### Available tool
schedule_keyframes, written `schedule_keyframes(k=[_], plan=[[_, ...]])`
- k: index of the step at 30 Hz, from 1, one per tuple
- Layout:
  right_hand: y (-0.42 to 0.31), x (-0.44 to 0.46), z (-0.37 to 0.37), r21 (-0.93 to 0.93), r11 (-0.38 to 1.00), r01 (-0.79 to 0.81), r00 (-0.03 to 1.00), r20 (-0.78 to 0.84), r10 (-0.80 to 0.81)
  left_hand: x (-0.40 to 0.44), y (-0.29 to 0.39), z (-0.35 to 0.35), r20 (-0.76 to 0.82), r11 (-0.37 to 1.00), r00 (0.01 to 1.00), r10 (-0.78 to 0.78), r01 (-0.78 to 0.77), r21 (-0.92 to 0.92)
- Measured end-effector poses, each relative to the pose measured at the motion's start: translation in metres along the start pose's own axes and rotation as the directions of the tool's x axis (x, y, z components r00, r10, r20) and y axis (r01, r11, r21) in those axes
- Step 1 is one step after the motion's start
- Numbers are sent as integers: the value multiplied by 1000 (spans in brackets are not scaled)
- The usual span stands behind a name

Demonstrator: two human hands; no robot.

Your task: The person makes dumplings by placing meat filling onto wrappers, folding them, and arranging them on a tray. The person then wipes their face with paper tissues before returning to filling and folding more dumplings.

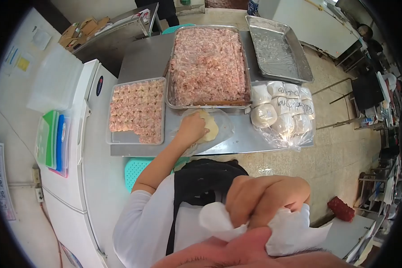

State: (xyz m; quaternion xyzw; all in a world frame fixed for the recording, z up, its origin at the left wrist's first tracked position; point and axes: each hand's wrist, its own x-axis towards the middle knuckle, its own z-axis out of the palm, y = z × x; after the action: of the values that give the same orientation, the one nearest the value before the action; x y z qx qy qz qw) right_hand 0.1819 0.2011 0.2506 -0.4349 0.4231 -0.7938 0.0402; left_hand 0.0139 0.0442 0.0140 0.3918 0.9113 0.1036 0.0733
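My left hand (193, 128) rests at the table's front edge with its fingers curled on pale yellow round dough wrappers (210, 127), which lie on a clear plastic bag (225, 127). Close to my face, my right hand (265, 196) is closed on a white paper napkin (295, 230) pressed at the nose. Left of my left hand stands a plastic tray (136, 111) of small meat-filled dumplings in rows, with a gap at its front left. Directly behind the wrappers sits a large metal tray (169, 96) heaped with ground meat, a wooden-looking strip (223, 103) along its near edge.
A clear bag of white dough balls (283, 114) lies on the table's right. Behind it a wet-looking metal pan (277, 49) overhangs the edge. A white refrigerator (87, 134) flanks the left, and a turquoise perforated basket (136, 172) sits below. Another person's dark-clothed legs (163, 9) show behind.
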Motion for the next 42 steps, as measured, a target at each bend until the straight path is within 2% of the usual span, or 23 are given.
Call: schedule_keyframes(k=[3,6,8,9,10,11,13,15,16,18,19,20,22,23,24,27,31,34,36,37,39,40,42], plan=[[5,-4,-3,-127,988,93,994,-53,-100,1,-2,-5,40,1000,999,3,-3,-5],[5,-9,-10,-201,966,166,986,9,-167,5,-8,-2,105,1000,994,-13,14,-16],[4,-6,-12,-66,976,206,955,-202,-215,8,-14,-3,115,1000,993,-3,7,-30],[-10,9,26,-62,997,41,736,-673,-72,7,-14,-1,131,999,991,9,-3,-47],[5,13,21,-34,975,219,733,-654,-187,7,-13,3,138,998,990,27,-19,-59],[2,15,17,-49,975,215,727,-659,-193,8,-16,4,144,999,989,25,-18,-47],[-7,21,10,203,979,-35,902,-415,118,13,-16,0,140,999,989,36,-31,-38],[-14,24,8,375,863,-339,918,-69,390,9,-14,-4,150,997,989,-1,12,-75],[-12,23,8,373,862,-342,921,-49,387,8,-17,-5,139,997,990,-16,25,-66],[-7,12,5,120,980,-159,986,-36,165,6,-16,-1,91,997,996,7,0,-72],[2,0,-7,20,1000,-5,996,90,4,5,-13,0,90,998,996,-10,16,-66],[-2,-8,-13,34,999,4,995,103,-7,4,-12,-2,113,997,993,-33,40,-63],[-8,-22,-21,-84,948,-306,883,348,315,4,-14,-5,124,996,989,-75,81,-45],[19,-30,-24,-103,973,207,931,327,-163,4,-17,-3,124,994,989,-80,89,-71],[20,-22,-22,-101,972,212,931,323,-169,3,-15,0,136,991,988,-69,83,-103],[5,-7,-11,180,980,-79,991,124,57,6,-13,1,121,997,991,-48,56,-62],[-8,-4,-1,138,990,24,999,-38,-19,10,-5,-2,137,993,987,-83,94,-73],[-4,4,-1,145,981,126,986,-131,-107,4,-15,5,7,993,999,-37,37,-109],[-11,-8,-16,-90,993,73,997,7,-73,7,-15,9,52,994,995,-84,88,-60],[-13,-11,-21,-82,994,71,997,26,-69,9,-15,4,40,993,994,-101,104,-60],[-15,-20,-23,-213,965,156,987,-8,-161,7,-11,-1,162,992,982,-96,107,-66],[-19,-16,-29,-207,965,158,987,9,-160,6,-16,-3,149,991,983,-108,118,-64],[-36,-13,-34,-134,991,-17,995,-100,4,4,-13,6,46,990,994,-99,103,-93]])
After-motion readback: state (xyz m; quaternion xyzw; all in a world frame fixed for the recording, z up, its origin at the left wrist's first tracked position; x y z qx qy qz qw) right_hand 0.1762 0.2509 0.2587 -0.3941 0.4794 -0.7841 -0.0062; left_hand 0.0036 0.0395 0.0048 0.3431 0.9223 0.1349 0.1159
